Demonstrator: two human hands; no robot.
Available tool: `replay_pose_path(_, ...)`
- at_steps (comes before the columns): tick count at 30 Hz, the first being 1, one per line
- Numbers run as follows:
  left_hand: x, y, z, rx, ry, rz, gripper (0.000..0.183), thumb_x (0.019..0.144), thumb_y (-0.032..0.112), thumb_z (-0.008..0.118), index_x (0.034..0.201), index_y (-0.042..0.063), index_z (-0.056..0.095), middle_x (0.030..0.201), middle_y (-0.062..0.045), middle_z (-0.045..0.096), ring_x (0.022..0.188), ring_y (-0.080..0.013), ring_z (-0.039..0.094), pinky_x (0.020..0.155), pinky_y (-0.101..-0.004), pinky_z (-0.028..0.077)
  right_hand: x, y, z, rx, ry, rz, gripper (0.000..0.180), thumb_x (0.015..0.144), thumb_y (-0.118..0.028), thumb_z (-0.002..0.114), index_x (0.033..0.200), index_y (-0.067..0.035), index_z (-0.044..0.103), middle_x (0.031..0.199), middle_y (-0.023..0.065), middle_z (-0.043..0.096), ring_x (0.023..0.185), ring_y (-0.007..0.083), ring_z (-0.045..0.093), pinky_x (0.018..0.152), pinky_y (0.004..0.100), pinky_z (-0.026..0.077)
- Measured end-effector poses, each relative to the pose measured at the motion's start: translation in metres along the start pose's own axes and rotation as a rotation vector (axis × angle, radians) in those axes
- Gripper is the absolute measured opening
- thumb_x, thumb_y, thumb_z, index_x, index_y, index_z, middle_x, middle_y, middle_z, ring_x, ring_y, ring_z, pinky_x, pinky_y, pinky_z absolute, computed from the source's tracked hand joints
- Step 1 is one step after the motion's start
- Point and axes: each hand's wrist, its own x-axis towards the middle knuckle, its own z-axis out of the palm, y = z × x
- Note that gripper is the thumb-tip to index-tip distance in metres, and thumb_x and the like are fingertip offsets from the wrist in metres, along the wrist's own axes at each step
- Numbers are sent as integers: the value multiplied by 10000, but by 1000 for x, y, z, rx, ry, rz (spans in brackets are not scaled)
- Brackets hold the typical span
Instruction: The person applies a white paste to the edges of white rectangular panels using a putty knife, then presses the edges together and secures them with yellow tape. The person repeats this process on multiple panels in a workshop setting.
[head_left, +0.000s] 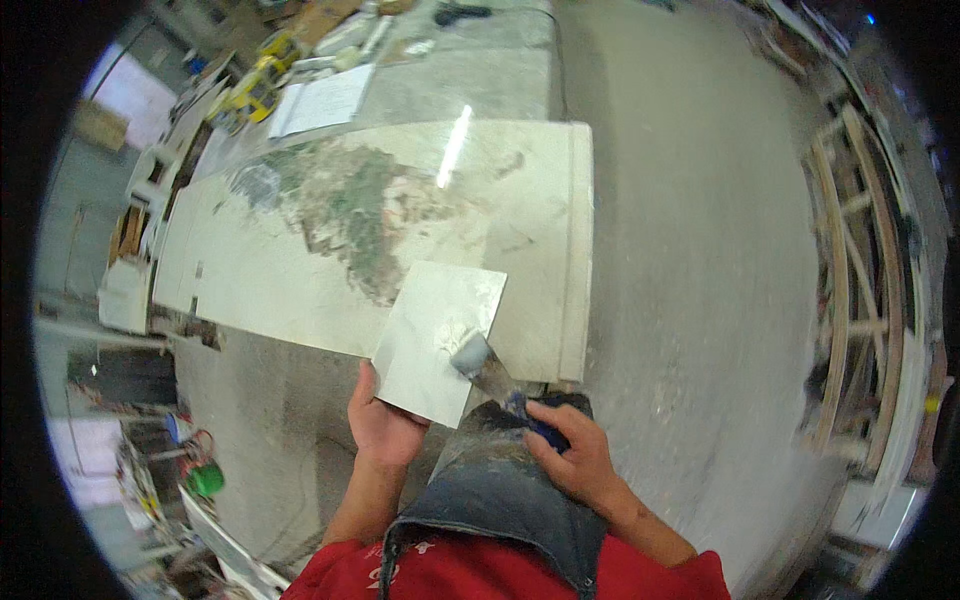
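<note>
My left hand (388, 429) holds a white rectangular board (431, 330) from below by its near end. A putty knife (491, 371) is gripped by its blue handle in my right hand (570, 450). Its blade lies against the board, touching a patch of pale paste (459, 337) near the right edge. Beyond the board is a large off-white panel (525, 300) with a scuffed green and brown area (349, 202) across its middle. The underside of the board and most of my left fingers are hidden.
Papers (322, 103) and yellow-and-black tools (259, 90) lie beyond the panel at the left. A cable (561, 60) hangs along the far table's right edge. Wooden framing (855, 285) stands along the right side. A green bucket (204, 478) is at lower left.
</note>
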Motion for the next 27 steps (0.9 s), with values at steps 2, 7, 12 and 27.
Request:
replay_pose_path(2, -2, 11, -18, -40, 26, 49, 610, 1083, 513, 395, 1488, 62, 458, 1439, -104, 566, 1294, -305, 569, 1017, -459, 507, 0, -10, 4, -121, -86, -22, 413, 897, -154, 736, 1301, -99, 673, 893, 142, 654, 762, 314, 646, 698, 382, 533)
replay_pose_path(7, 7, 49, -97, -262, -359, 56, 597, 1092, 508, 377, 1470, 56, 474, 1380, -101, 603, 1215, -283, 617, 896, -424, 557, -2, -19, 18, -427, -241, 26, 380, 889, -186, 749, 1263, -131, 707, 884, 144, 666, 771, 336, 663, 681, 405, 539)
replay_pose_path(12, 32, 77, -118, -79, 130, 300, 576, 1081, 516, 419, 1420, 60, 515, 1314, -90, 632, 1157, -283, 634, 888, -422, 543, 13, -19, 36, -127, 14, 297, 403, 857, -245, 791, 1200, -54, 698, 951, 126, 728, 852, 173, 670, 777, 334, 538)
replay_pose_path(27, 75, 127, -176, -56, 280, 318, 555, 1067, 413, 543, 1442, 10, 468, 1373, -159, 555, 1271, -307, 560, 1032, -499, 499, 134, 25, 159, -385, -47, -4, 336, 895, -274, 741, 1088, -4, 682, 863, 125, 675, 771, 241, 633, 736, 366, 512)
